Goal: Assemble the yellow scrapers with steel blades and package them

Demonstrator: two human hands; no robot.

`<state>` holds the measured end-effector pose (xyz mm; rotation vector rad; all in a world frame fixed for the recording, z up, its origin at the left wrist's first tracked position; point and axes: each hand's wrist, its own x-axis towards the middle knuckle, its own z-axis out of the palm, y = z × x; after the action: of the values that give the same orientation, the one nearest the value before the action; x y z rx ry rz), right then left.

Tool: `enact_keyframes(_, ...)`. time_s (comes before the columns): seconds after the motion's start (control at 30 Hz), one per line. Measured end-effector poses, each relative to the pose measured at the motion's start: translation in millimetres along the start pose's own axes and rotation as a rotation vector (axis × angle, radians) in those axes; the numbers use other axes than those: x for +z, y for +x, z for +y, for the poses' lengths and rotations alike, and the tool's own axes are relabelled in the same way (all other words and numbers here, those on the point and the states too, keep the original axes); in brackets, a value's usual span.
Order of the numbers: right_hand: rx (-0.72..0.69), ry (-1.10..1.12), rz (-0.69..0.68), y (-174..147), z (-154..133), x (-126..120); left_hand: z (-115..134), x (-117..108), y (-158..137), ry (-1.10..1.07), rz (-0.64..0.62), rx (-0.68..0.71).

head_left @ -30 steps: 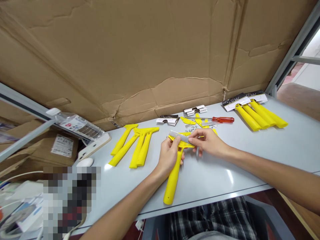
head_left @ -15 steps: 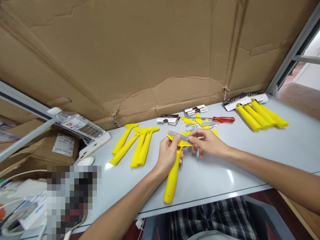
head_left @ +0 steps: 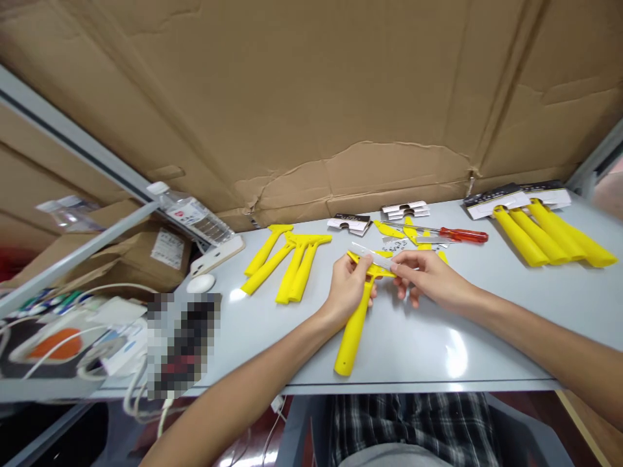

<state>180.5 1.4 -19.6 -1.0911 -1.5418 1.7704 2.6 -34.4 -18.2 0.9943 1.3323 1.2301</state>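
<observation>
Head view: Your left hand [head_left: 348, 285] is closed around the neck of a yellow scraper [head_left: 354, 331], its thumb pressing on a metal blade [head_left: 381, 261]. Your right hand [head_left: 428, 275] pinches the right end of that blade between thumb and fingers. The two hands work just beside each other. The scraper is in front of you, above the table [head_left: 413, 350], head away from you and handle toward you.

Status, as judged: the blade lies along the scraper head, but whether it is fully seated cannot be told. No cover is visible over it, so fastening appears not yet done. Loose yellow plates [head_left: 388, 229], small metal parts [head_left: 395, 245] and a red-handled screwdriver [head_left: 464, 235] lie beyond your hands.

To your left, four yellow handles [head_left: 291, 275] lie without cards. To your right, four yellow pieces [head_left: 520, 237] lie with printed cards [head_left: 499, 200] at their far ends; these look further along. More folded cards [head_left: 349, 223] rest near the cardboard [head_left: 302, 97].
</observation>
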Motion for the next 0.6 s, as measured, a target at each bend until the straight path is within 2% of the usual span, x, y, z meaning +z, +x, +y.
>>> enact_keyframes(0.33, -0.008, -0.137, -0.036, -0.6, 1.6, -5.8, -1.9, -1.7, -0.4, -0.012, -0.052, 0.018)
enact_keyframes(0.6, 0.018, -0.051, -0.014, 4.0, 8.8, -6.7, -10.7, 0.5, 4.6, -0.079, -0.071, -0.025)
